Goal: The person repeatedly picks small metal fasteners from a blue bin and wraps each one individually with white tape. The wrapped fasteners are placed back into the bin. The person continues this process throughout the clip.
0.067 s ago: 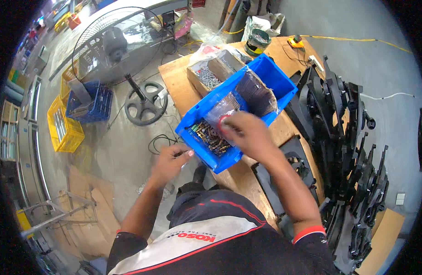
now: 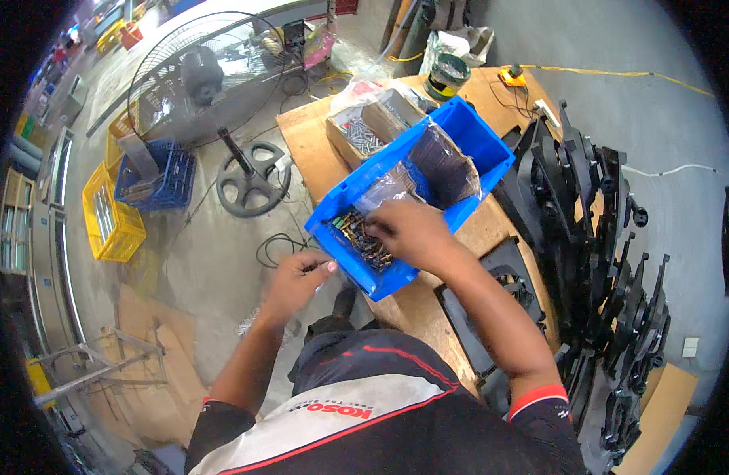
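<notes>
A long blue plastic bin [image 2: 474, 127] lies slantwise on the wooden table. Its near compartment holds a heap of small brass-coloured and dark screws or fittings [image 2: 363, 237]. My right hand [image 2: 416, 233] reaches over the bin's side, its curled fingertips down at this heap; whatever they hold is hidden. Just outside the bin's near left corner is my left hand [image 2: 295, 281], thumb and fingers pinched together, with anything between them too small to make out. Behind my right hand, a clear plastic bag [image 2: 390, 186] and a plastic-wrapped cardboard divider [image 2: 442, 162] stand in the bin.
Behind the bin sits a cardboard box [image 2: 345, 142] of silver screws, with a dark green tub [image 2: 448, 75] beyond. Black moulded parts [image 2: 550, 182] crowd the right side. A standing fan [image 2: 202, 75], a blue crate [image 2: 155, 178] and a yellow crate [image 2: 103, 222] occupy the floor at left.
My right hand has moved slightly left and lower towards the heap, and the red round thing at its fingers no longer shows. My left hand has barely moved.
</notes>
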`<state>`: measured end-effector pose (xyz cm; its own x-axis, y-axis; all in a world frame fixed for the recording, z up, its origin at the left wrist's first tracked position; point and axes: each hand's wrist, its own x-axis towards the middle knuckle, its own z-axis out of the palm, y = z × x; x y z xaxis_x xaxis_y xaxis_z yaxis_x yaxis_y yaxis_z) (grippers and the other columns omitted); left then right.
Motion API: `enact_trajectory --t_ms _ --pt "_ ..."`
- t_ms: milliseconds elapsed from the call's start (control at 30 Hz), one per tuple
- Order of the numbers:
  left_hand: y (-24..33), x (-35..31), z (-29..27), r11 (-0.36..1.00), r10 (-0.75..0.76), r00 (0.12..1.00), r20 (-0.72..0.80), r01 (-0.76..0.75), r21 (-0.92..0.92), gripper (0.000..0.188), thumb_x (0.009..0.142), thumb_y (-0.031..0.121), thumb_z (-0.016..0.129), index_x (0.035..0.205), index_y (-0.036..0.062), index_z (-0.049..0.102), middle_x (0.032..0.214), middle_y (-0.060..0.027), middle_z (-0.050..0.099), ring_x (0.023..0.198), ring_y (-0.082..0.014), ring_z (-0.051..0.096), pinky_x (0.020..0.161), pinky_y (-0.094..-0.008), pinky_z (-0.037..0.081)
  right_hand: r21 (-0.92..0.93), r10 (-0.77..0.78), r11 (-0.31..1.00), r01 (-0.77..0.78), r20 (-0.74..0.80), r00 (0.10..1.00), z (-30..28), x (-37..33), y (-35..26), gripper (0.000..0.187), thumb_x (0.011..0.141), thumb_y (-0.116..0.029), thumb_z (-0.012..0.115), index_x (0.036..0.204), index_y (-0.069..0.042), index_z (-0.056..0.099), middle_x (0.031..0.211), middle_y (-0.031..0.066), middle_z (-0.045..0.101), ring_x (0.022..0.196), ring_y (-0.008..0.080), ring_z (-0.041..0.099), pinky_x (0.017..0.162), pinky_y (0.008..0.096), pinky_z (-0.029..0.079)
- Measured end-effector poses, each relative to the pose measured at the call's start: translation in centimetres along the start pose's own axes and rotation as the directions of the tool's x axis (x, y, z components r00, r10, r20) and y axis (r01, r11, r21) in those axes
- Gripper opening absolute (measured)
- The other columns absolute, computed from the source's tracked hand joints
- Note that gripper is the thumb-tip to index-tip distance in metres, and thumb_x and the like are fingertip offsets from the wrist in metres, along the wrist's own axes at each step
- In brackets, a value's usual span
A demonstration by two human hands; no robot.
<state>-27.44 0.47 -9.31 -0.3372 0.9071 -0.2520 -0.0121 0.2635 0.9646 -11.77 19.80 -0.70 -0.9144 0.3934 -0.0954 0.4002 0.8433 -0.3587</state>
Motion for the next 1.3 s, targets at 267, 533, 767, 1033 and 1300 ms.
enact_trajectory --t_ms 267,533,767,1033,1300 --pt "-1.8 -2.3 -1.7 0.999 -0.029 0.990 -0.139 0.026 -0.023 0.025 0.089 0.022 0.070 0.092 -0.0021 0.071 0.074 -0.0045 0.066 0.069 -0.0114 0.059 0.063 -0.0278 0.045 -0.523 0.247 0.842 0.133 0.594 0.765 9.9 7.8 2.0 0.027 0.086 -0.016 0.059 0.108 -0.009 0.074 0.119 0.0126 0.069 0.101 0.0299 0.070 0.083 0.0436 0.056" --pt "0.5 -3.5 -0.1 0.986 -0.089 0.994 -0.057 0.079 -0.147 0.023 0.088 0.021 0.072 0.096 -0.0009 0.071 0.084 -0.0067 0.069 0.082 -0.0136 0.062 0.076 -0.0293 0.049 -0.347 0.191 0.938 0.001 0.520 0.833 10.1 7.1 2.2 0.027 0.081 -0.012 0.063 0.105 -0.005 0.072 0.100 0.0190 0.072 0.093 0.0352 0.070 0.079 0.0433 0.056" --pt "6.5 -2.7 1.1 0.900 0.429 0.903 -0.005 -0.428 0.084 0.016 0.085 0.015 0.073 0.095 0.0027 0.073 0.095 -0.0135 0.071 0.105 -0.0267 0.063 0.089 -0.0378 0.048 0.344 0.103 0.935 -0.085 -0.036 0.994 -2.9 -4.5 -6.2 0.021 0.081 -0.017 0.069 0.094 0.000 0.064 0.080 0.0225 0.066 0.076 0.0392 0.067 0.068 0.0448 0.052" --pt "12.0 -1.0 6.7 0.772 0.593 0.791 0.147 -0.611 0.174 0.016 0.084 0.017 0.073 0.094 0.0038 0.074 0.095 -0.0158 0.071 0.107 -0.0316 0.063 0.093 -0.0392 0.048 0.342 0.241 0.936 -0.079 -0.462 0.853 -3.9 -11.8 -6.6 0.032 0.086 -0.015 0.065 0.116 -0.003 0.064 0.091 0.0204 0.067 0.082 0.0358 0.068 0.069 0.0409 0.053" --pt "11.1 1.5 12.6 0.974 0.220 0.842 0.493 -0.157 -0.166 0.029 0.098 0.027 0.063 0.106 -0.0010 0.069 0.091 -0.0046 0.068 0.081 -0.0091 0.059 0.070 -0.0266 0.047 0.404 0.433 0.878 -0.256 -0.442 0.786 -3.4 -16.5 -4.3 0.037 0.089 -0.017 0.061 0.124 -0.008 0.062 0.094 0.0203 0.066 0.085 0.0400 0.065 0.075 0.0469 0.053"
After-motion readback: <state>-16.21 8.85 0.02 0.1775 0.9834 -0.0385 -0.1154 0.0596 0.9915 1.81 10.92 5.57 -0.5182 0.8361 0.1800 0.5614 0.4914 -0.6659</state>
